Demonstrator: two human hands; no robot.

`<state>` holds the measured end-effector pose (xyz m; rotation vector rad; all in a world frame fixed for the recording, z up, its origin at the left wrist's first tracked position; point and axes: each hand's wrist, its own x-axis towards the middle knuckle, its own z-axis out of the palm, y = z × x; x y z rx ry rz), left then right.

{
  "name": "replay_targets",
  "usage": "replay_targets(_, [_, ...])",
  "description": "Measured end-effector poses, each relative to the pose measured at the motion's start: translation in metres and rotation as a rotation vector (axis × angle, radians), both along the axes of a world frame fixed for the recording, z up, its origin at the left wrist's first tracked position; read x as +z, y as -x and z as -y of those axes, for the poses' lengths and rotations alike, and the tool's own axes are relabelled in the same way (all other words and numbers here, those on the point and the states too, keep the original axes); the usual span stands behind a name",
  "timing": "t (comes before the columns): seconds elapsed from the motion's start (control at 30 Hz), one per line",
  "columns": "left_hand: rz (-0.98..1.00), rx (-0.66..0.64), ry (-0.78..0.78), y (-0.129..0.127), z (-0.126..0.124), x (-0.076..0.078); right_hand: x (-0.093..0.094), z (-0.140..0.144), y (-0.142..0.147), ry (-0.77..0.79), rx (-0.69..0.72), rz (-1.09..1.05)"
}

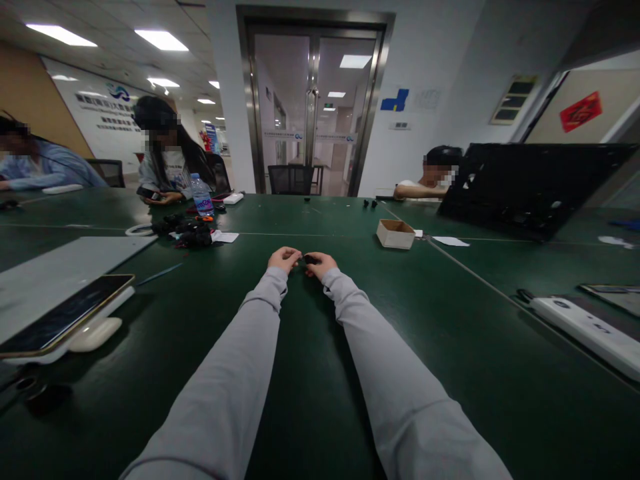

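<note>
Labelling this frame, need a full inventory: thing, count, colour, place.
table: 1, dark green, fills foreground
small part: 1, black, pinched between both hands
cardboard box: 1, tan, open, centre right
phone: 1, dark screen, near left, on a white slab
water bottle: 1, clear with blue label, far left
black parts pile: 1, beside bottle
black panel: 1, propped, far right
white device: 1, near right edge
seated people: 3, far side
glass doors: 1 pair, steel frame, back wall
left hand: grey sleeve, on part
right hand: grey sleeve, on part

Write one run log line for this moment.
hands: left hand and right hand pinch small black part | surface: green table | nearby: cardboard box
</note>
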<state>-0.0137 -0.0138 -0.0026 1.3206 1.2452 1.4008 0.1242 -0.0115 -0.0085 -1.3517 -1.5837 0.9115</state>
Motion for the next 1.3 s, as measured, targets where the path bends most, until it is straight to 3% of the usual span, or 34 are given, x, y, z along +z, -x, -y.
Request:
replay_targets(0.17, [0.099, -0.033, 0.016, 0.0, -0.003, -0.001, -0.002, -0.004, 0.0, 0.002, -0.004, 0.056])
replay_targets(0.33, [0.154, -0.101, -0.004, 0.002, -0.006, -0.006, -0.005, -0.006, 0.0, 0.011, -0.003, -0.048])
replay_targets(0.6, [0.088, -0.075, -0.032, 0.004, -0.006, -0.007, 0.006, 0.003, 0.002, 0.111, -0.051, -0.351])
replay_targets(0.77, [0.066, -0.058, -0.029, 0.004, -0.007, -0.008, 0.011, 0.004, -0.002, 0.159, 0.013, -0.501])
replay_targets(1.07, [0.055, -0.056, -0.035, 0.005, -0.008, -0.009, 0.008, 0.003, -0.004, 0.163, -0.004, -0.61])
replay_targets(1.3, [0.013, -0.007, -0.031, 0.006, -0.01, -0.009, 0.009, 0.004, -0.008, 0.173, 0.069, -0.598])
